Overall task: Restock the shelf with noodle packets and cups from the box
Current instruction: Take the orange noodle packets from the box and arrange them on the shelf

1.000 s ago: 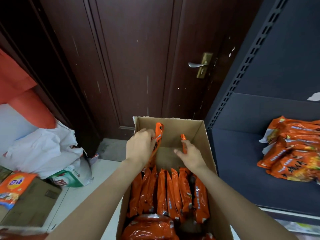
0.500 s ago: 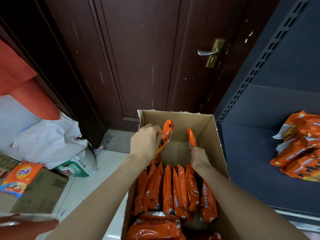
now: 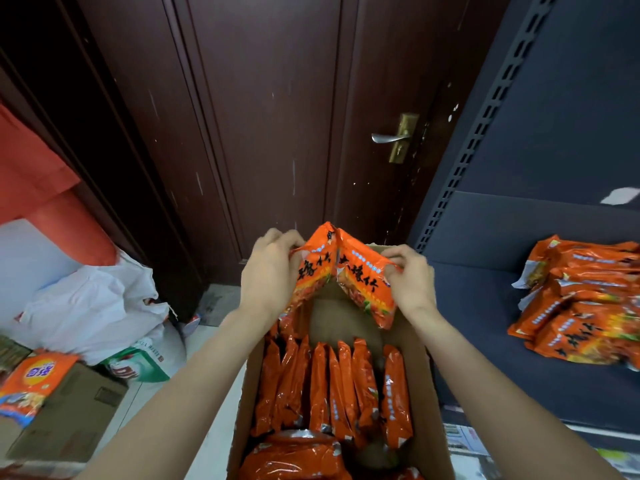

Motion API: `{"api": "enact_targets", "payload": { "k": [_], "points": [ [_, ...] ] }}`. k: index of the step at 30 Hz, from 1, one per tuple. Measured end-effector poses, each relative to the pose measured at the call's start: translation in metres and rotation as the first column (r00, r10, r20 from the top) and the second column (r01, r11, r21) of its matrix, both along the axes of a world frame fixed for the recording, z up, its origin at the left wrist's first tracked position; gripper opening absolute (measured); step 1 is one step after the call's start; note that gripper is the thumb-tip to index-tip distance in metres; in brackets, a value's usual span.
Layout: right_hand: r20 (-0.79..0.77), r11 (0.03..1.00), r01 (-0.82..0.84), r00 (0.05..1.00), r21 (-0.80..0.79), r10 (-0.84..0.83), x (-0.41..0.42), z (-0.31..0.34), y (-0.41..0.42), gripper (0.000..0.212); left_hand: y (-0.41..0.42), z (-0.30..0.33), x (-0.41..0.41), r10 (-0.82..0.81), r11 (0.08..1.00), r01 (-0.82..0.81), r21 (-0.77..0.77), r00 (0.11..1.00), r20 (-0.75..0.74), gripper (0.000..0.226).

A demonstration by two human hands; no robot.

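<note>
An open cardboard box [image 3: 424, 386] stands on the floor in front of me with several orange noodle packets [image 3: 332, 386] on edge inside. My left hand [image 3: 270, 271] grips one orange packet [image 3: 310, 271] by its upper corner. My right hand [image 3: 412, 280] grips a second orange packet [image 3: 367, 282] the same way. Both packets are lifted above the box's far end and their top edges touch in the middle. To the right is the dark blue shelf [image 3: 485, 306], with a pile of the same orange packets [image 3: 581, 306] lying on it.
A dark brown door [image 3: 277, 133] with a metal handle [image 3: 389, 137] stands behind the box. At the left are white plastic bags [image 3: 90, 306], a green bag [image 3: 138, 365] and a cardboard box [image 3: 72, 417] with an orange packet [image 3: 31, 382] on it.
Both hands have lifted their packets up out of the box's far end and turned them face-on, with the top edges now meeting above the box.
</note>
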State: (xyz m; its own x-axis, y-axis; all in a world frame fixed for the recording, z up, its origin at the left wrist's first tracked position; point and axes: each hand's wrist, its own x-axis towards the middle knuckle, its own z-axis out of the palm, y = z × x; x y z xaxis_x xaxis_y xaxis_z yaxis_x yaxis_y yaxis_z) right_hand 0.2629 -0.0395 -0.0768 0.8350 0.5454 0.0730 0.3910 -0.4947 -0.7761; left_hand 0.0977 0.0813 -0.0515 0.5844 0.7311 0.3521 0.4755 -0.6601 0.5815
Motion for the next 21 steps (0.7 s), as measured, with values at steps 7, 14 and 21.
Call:
{"api": "enact_targets", "payload": {
  "k": [7, 14, 21],
  "points": [
    [-0.259, 0.928, 0.112, 0.966, 0.355, -0.017, 0.043, 0.054, -0.05, 0.028, -0.041, 0.059, 0.035, 0.004, 0.99, -0.018, 0.143, 0.996, 0.094, 0.008],
    [-0.309, 0.869, 0.182, 0.95, 0.459, -0.036, 0.111, 0.079, -0.147, 0.021, -0.131, 0.091, 0.108, -0.051, 0.981, 0.024, 0.195, 0.99, 0.135, 0.01],
    [-0.129, 0.946, 0.044, 0.992, 0.32, -0.003, 0.178, 0.063, -0.25, 0.027, -0.232, 0.076, 0.186, -0.117, 0.976, 0.113, 0.185, 0.993, 0.012, 0.007]
  ]
}}
